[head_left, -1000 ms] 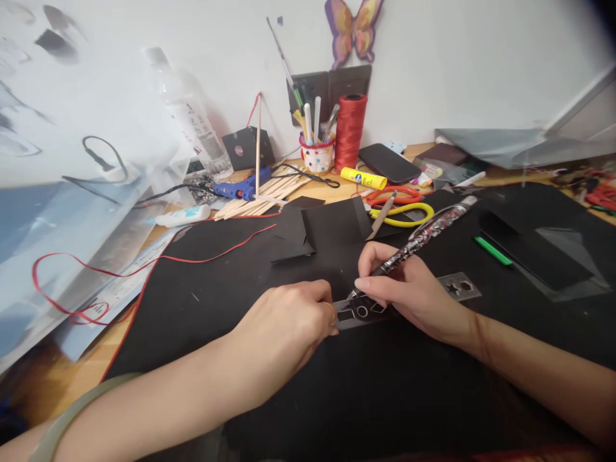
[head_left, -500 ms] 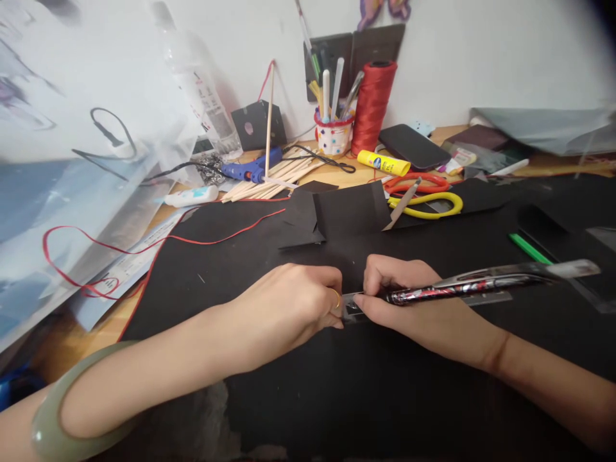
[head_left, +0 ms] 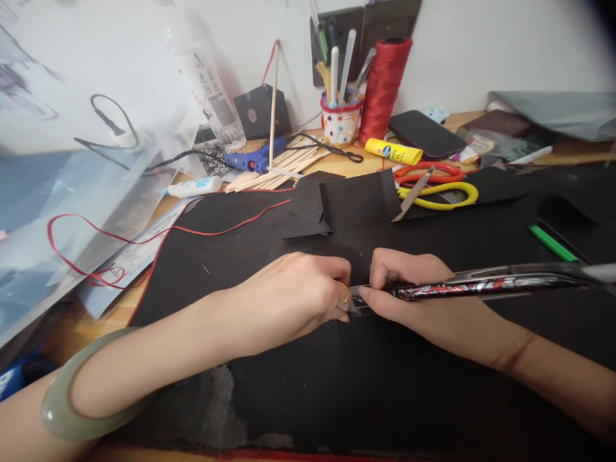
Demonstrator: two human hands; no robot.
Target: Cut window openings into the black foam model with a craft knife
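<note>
My left hand (head_left: 303,292), with a ring on one finger, is closed low over the black mat (head_left: 337,385). Its fingertips press on the end of a clear plastic strip (head_left: 359,300). Just to the right, my right hand (head_left: 414,285) is closed around a pen (head_left: 481,283) with a black, red and silver patterned barrel. The pen lies nearly level, its rear end pointing right. The right thumb touches the strip, and the pen's tip is hidden by the fingers. A folded black paper piece (head_left: 359,204) stands beyond both hands.
Yellow-and-red-handled scissors (head_left: 440,196), a glue stick (head_left: 393,151) and a phone (head_left: 432,134) lie behind. Farther back are a pen cup (head_left: 341,122), red thread spool (head_left: 386,86), blue glue gun (head_left: 255,157) and wooden sticks (head_left: 269,176). Red cord (head_left: 202,232) curls at left.
The view has shifted slightly, so the hands and pen appear a little farther right and up. Both hands keep their closed grip, close together over the mat.
</note>
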